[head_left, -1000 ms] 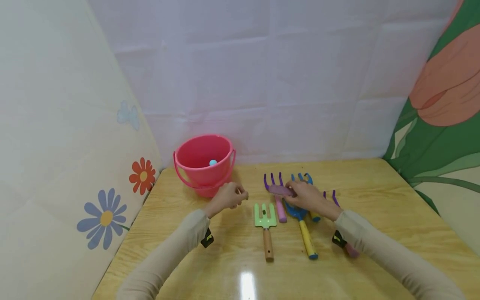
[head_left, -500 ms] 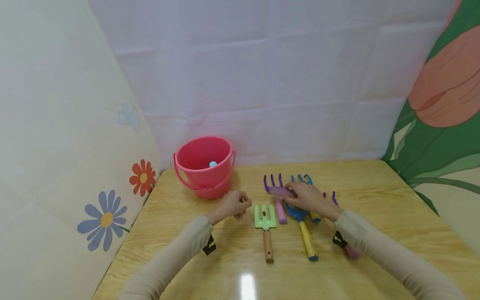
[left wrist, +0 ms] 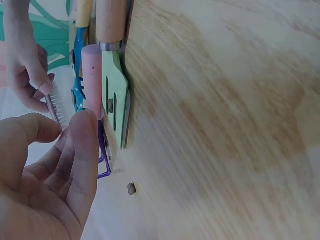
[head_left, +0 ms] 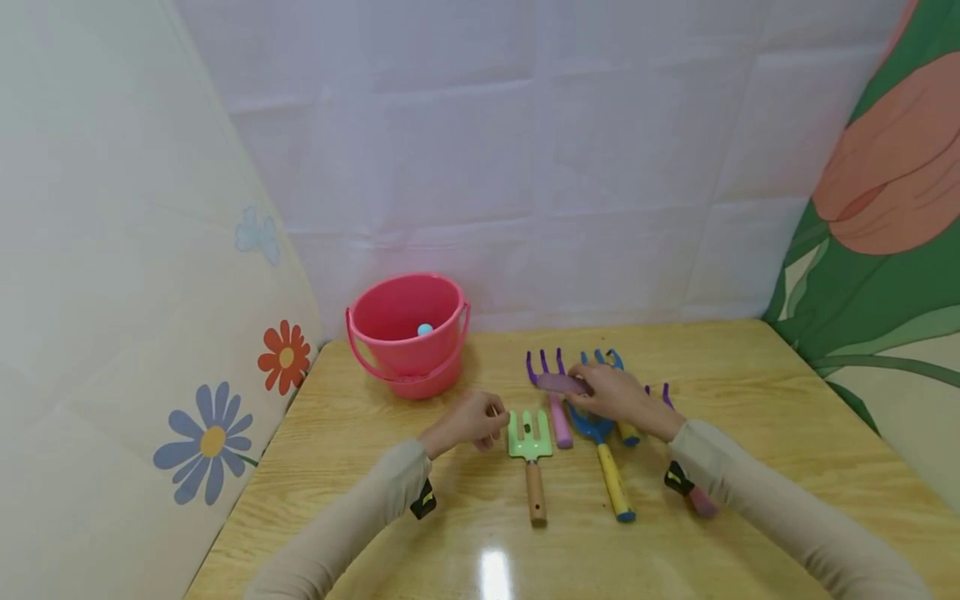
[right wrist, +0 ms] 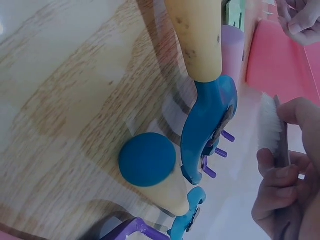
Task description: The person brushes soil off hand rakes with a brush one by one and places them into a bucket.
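Observation:
My right hand [head_left: 613,394] holds a scrubbing brush with a mauve back [head_left: 558,383]; white bristles [right wrist: 268,122] show in the right wrist view. The brush is above a purple hand rake with a pink handle [head_left: 561,425]. My left hand [head_left: 471,419] hovers just left of the green garden fork [head_left: 530,446], fingers loosely bent, with nothing visible between them. A small dark lump [left wrist: 110,105] sits on the fork's green head. Beneath my right hand lies a blue-headed garden tool with a yellow handle [head_left: 615,483]; its head is partly hidden.
A pink bucket [head_left: 408,362] with a light blue round thing [head_left: 425,330] inside stands at the back left. Another blue rake [head_left: 617,358] and a second purple rake [head_left: 666,395] lie partly hidden around my right arm. Another dark lump [left wrist: 131,188] appears beyond the fork.
My left hand has moved away from the bucket, right and nearer to me, to beside the green fork. My right hand and the brush have stayed nearly still.

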